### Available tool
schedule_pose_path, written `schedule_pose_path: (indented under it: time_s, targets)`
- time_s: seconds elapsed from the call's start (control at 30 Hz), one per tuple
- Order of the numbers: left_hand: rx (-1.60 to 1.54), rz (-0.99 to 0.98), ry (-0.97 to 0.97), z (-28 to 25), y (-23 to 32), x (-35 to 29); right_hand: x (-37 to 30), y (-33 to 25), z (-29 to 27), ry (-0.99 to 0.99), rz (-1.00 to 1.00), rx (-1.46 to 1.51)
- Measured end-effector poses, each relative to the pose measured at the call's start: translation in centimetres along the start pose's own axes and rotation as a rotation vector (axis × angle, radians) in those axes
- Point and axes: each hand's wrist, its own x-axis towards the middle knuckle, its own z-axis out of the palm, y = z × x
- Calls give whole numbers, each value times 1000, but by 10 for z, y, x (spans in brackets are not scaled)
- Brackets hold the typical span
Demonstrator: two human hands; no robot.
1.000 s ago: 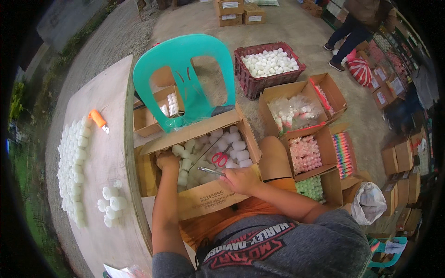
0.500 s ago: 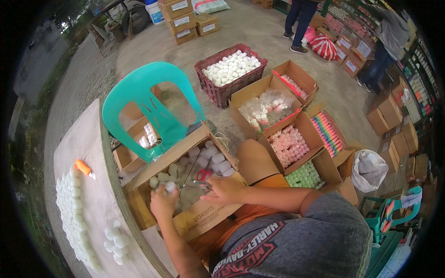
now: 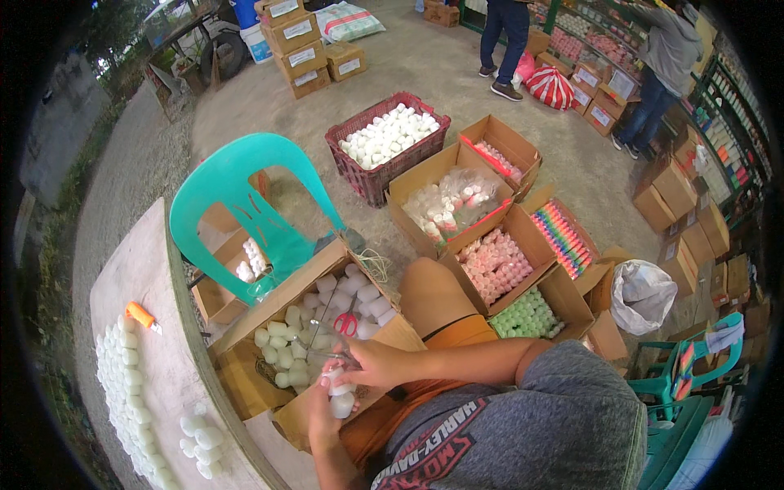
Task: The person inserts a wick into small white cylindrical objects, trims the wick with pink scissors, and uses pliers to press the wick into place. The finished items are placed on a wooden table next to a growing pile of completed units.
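Observation:
My left hand [image 3: 323,415] is closed around a small white rounded piece [image 3: 341,403], which looks like wax or plastic, just over the near edge of an open cardboard box [image 3: 282,278]. My right hand [image 3: 371,364] comes in from the right and meets the left at that piece. It grips a silver scissors-like tool [image 3: 335,343], whose thin end points up and left over the box; its exact shape is blurred. Inside the box lie many similar white pieces [image 3: 282,336] and a pair of red-handled scissors [image 3: 346,325].
A pale table [image 3: 167,327] at left bears rows of white pieces and an orange-handled cutter [image 3: 140,314]. Beyond the box stand a teal chair [image 3: 245,184] and a maroon crate [image 3: 371,184]. Boxes of pink pieces [image 3: 498,261] and green pieces [image 3: 527,317] stand right; two people are farther back.
My left hand has moved from over the box's contents toward me, with a white piece in it. The right hand, with the tool, has come down to meet it. The view has shifted slightly.

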Motion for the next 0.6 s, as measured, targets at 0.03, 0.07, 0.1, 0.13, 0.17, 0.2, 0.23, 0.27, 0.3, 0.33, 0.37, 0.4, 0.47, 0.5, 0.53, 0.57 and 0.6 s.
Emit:
schedule_pose_path:
  time_s: [0.03,0.07,0.1,0.13,0.17,0.2,0.23,0.27,0.3,0.33,0.37,0.4,0.47,0.5,0.53,0.57,0.6]
  targets:
    - [18,-46,5,-5,-7,2,0,-3,-2,-2,18,25]
    - [34,-90,12,-3,-7,1,0,-9,-5,-6,36,50]
    - [92,-46,-13,-1,-6,0,0,-12,-6,-10,54,75]
    - [150,-1,-38,3,-3,-2,0,-12,-7,-14,73,97]
    - [209,45,-63,7,0,-3,-1,-12,-7,-17,92,119]
    - [221,40,-54,4,-3,-4,-2,-13,-8,-20,110,141]
    - [232,36,-45,-3,-7,-3,-2,-13,-7,4,109,143]
    - [243,30,-36,-3,-7,-4,-4,-14,-6,28,109,145]
    - [240,23,-34,-2,-7,-5,-5,-14,-6,54,109,148]
    - [237,14,-33,1,-6,-7,-5,-16,-7,49,110,114]
    - [234,8,-29,5,-4,-9,-5,-18,-8,41,107,82]
    - [244,39,-26,9,-3,-11,-5,-20,-9,33,106,49]
    - [266,96,-25,17,-1,-15,-5,-20,-10,0,119,60]
    - [272,98,-36,19,0,-17,-5,-19,-11,-16,127,66]
    - [277,99,-46,21,1,-18,-5,-19,-13,-17,139,45]
    - [277,101,-46,21,0,-22,-4,-20,-12,-29,153,27]
    - [243,115,-54,24,0,-23,-4,-20,-12,-43,167,11]
